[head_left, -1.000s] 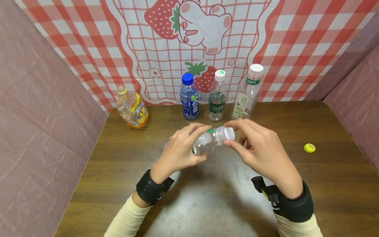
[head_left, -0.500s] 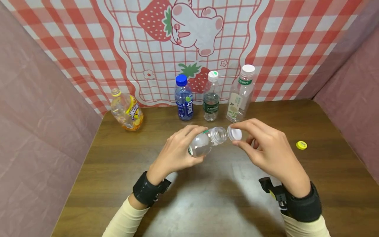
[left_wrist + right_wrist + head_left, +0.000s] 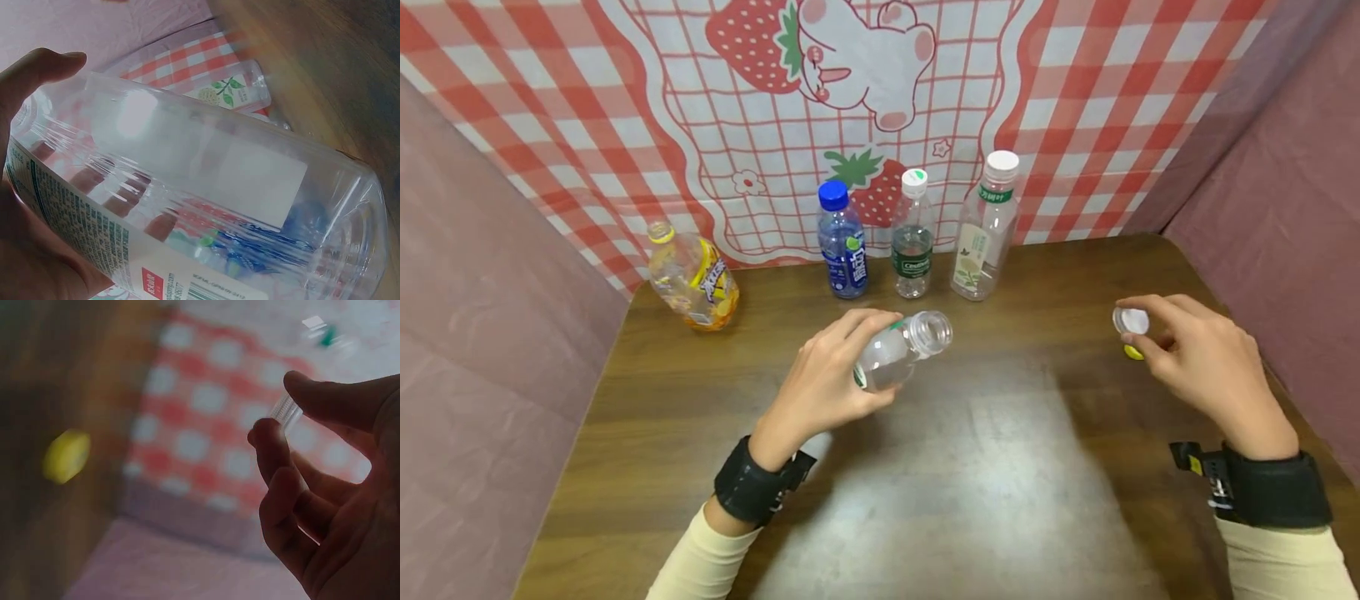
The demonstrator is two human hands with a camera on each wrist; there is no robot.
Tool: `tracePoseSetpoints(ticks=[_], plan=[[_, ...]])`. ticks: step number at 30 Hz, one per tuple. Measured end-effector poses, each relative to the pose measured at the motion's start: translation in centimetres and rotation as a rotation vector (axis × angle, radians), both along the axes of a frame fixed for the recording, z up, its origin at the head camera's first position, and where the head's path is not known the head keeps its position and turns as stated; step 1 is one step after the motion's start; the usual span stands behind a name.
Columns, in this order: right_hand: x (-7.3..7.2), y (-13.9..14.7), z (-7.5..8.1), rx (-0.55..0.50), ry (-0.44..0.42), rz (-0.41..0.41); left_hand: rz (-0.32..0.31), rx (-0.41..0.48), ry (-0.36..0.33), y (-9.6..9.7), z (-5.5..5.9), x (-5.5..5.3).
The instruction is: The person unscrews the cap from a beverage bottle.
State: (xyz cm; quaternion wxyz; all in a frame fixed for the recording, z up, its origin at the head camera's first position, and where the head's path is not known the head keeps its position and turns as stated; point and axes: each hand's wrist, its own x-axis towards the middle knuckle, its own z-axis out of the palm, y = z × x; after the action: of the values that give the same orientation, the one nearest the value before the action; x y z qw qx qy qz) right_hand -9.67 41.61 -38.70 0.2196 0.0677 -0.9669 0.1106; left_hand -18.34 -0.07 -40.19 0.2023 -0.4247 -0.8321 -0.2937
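Here the left hand (image 3: 822,379) is clasping the clear bottle (image 3: 889,357), fingers curled round it, and that bottle is leaning with its uncapped mouth facing right, nearer the person than the blue bottle (image 3: 842,243). And the right hand (image 3: 1210,365), well right of the blue bottle, is pinching the white cap (image 3: 1132,321) between thumb and fingers! The yellow cap (image 3: 1134,353) is lying out that way too, partly hidden. Flanking the blue bottle, the orange bottle (image 3: 696,282) is standing left, the green-label bottle (image 3: 913,250) just right, the tall bottle (image 3: 983,242) farther right.
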Motion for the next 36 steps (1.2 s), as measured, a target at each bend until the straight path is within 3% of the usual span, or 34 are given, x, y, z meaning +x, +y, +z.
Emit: tracePoseSetpoints(ticks=[6,9,15,19,36], plan=[[-0.4,6.0,-3.0,0.014,-0.234,-0.174,0.001,-0.003,-0.005,-0.1,0.1,-0.1],[-0.7,8.0,-4.1,0.02,-0.319,-0.224,0.006,0.004,-0.003,-0.3,0.1,-0.1],[-0.9,10.4,-6.4,-0.003,-0.415,-0.234,0.01,0.01,-0.002,-0.5,0.2,-0.1],[-0.8,10.6,-7.4,-0.011,-0.43,-0.213,0.005,0.014,-0.005,-0.5,0.3,0.0],[-0.5,9.7,-6.7,-0.005,-0.495,-0.238,-0.003,0.02,0.003,-0.6,0.5,0.0]])
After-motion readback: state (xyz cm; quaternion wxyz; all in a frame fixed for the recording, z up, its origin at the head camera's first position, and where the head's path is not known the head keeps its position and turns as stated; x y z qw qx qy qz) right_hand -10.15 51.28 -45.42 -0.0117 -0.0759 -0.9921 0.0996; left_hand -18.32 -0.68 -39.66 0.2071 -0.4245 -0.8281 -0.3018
